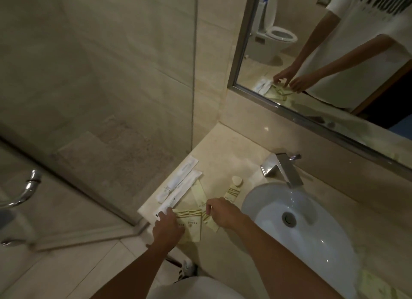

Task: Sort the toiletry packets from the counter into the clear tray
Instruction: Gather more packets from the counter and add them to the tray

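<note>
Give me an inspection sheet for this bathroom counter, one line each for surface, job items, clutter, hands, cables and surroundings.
Surface: pale stone counter, dimly lit.
Job's things: two long white packets lie side by side near the counter's left edge; cream packets overlap at the front edge; clear tray not seen.
Clutter: small heart-shaped soap near the tap.
Hands: left hand rests on the cream packets, fingertips at a white packet's end; right hand pinches a cream packet.
Cables: nothing seen.
Surroundings: basin and chrome tap to the right, mirror behind, glass shower screen to the left.
</note>
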Demonstrator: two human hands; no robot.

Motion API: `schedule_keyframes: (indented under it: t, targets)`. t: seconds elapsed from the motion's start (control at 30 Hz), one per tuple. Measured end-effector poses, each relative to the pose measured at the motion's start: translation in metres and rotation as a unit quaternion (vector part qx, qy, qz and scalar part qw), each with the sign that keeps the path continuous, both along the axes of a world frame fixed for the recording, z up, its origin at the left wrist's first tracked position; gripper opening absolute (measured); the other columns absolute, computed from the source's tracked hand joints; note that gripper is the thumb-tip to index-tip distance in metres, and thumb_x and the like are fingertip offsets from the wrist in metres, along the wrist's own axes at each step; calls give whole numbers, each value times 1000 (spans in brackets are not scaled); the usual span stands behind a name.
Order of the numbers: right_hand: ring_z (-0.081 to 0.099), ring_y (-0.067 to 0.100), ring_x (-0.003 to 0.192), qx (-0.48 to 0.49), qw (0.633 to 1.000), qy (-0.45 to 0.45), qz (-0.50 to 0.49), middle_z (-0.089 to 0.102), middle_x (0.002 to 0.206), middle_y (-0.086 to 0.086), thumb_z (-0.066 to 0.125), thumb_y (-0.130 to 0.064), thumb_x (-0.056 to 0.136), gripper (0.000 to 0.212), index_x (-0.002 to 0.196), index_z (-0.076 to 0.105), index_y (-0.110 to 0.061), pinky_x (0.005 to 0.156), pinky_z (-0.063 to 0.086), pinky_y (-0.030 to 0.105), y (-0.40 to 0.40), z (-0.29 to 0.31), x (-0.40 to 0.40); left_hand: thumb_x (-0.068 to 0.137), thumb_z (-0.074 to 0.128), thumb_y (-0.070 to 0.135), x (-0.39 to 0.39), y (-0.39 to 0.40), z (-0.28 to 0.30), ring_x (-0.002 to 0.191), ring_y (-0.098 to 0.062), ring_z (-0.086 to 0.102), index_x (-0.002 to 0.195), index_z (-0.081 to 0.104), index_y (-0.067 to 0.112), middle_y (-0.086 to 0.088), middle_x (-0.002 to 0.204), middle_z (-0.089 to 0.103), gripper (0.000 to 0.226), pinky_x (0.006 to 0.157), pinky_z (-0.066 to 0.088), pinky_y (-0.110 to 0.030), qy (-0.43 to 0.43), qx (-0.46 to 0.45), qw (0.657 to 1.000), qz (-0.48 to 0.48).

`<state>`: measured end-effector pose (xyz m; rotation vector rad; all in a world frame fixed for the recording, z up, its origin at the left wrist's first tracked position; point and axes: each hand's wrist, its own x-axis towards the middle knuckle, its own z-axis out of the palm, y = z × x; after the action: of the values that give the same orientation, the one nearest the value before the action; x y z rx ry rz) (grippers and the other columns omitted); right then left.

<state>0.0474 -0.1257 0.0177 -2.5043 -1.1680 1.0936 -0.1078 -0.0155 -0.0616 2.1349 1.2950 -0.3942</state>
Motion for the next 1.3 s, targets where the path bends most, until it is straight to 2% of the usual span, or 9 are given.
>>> schedule_keyframes:
  t: [0.17, 0.3, 0.33, 0.5, 0.57, 0.8, 1.03, 1.17, 1.3]
  targets:
    - [60, 30, 93, 4, 1000, -1, -8, 62, 107, 12, 41, -5, 88, 25, 89, 63, -16, 75, 46, 35, 1, -4, -1, 73, 70, 35, 4, -2, -3, 106, -29, 50, 132, 25, 16, -11, 117, 45, 77, 80, 52, -40, -20, -6, 1000, -10]
    - [60, 29, 92, -2, 1000, -4, -17, 63, 104, 11, 42, -5, 88, 24, 85, 61, -19, 76, 48, 35, -2, -7, 1, 68, 77, 20, 8, 5, -5, 103, -25, 57, 138, 13, 14, -7, 117, 53, 95, 79, 56, -42, -76, -88, 993, -19]
    - [60, 28, 91, 0, 1000, -7, -18, 64, 104, 10, 42, -5, 89, 23, 85, 61, -19, 76, 48, 35, -2, -9, 1, 68, 77, 17, 9, 7, -5, 102, -24, 58, 136, 16, 14, -5, 115, 55, 92, 79, 56, -42, -92, -108, 990, -25]
    - [56, 26, 99, 8, 999, -39, 3, 56, 112, 6, 50, -11, 89, 15, 100, 58, -18, 81, 47, 37, 3, -23, -5, 78, 73, 19, 11, 22, 3, 104, -20, 60, 112, 58, 14, -4, 113, 64, 38, 88, 51, -36, -117, -103, 982, -105]
    - [50, 24, 106, 11, 998, -49, 23, 50, 115, 4, 58, -15, 87, 22, 108, 53, -19, 81, 44, 37, 5, -31, -12, 81, 68, 23, 11, 28, 8, 99, -20, 61, 104, 64, 14, -4, 108, 66, 25, 84, 52, -34, -123, -99, 982, -109]
    - [44, 23, 111, 53, 992, -95, 61, 45, 122, 2, 74, -27, 75, 58, 123, 42, -20, 88, 47, 41, 13, -52, -34, 85, 67, 23, -1, 52, 21, 98, -15, 61, 111, 64, 18, 3, 107, 66, 27, 85, 52, -32, -180, -105, 977, -43]
    - [43, 24, 114, 33, 989, -114, 93, 46, 125, 5, 80, -22, 69, 79, 133, 34, -21, 90, 44, 39, 24, -70, -37, 85, 66, 19, -4, 60, 27, 91, -14, 61, 109, 66, 16, 5, 98, 64, 24, 76, 50, -28, -206, -98, 973, -30]
    - [51, 25, 112, -9, 998, -46, 28, 53, 123, 6, 77, -21, 74, 59, 124, 47, -17, 89, 46, 38, 27, -62, -28, 87, 63, 20, 2, 59, 29, 98, -18, 62, 115, 64, 15, 6, 102, 62, 28, 84, 52, -32, -207, -98, 973, -18]
    - [62, 28, 102, -57, 998, 15, 3, 62, 117, 10, 77, -29, 75, 47, 115, 58, -14, 79, 47, 34, 29, -45, -7, 89, 61, 24, 16, 55, 35, 97, -20, 62, 112, 64, 14, 1, 103, 65, 25, 85, 54, -35, -239, -93, 967, 12]
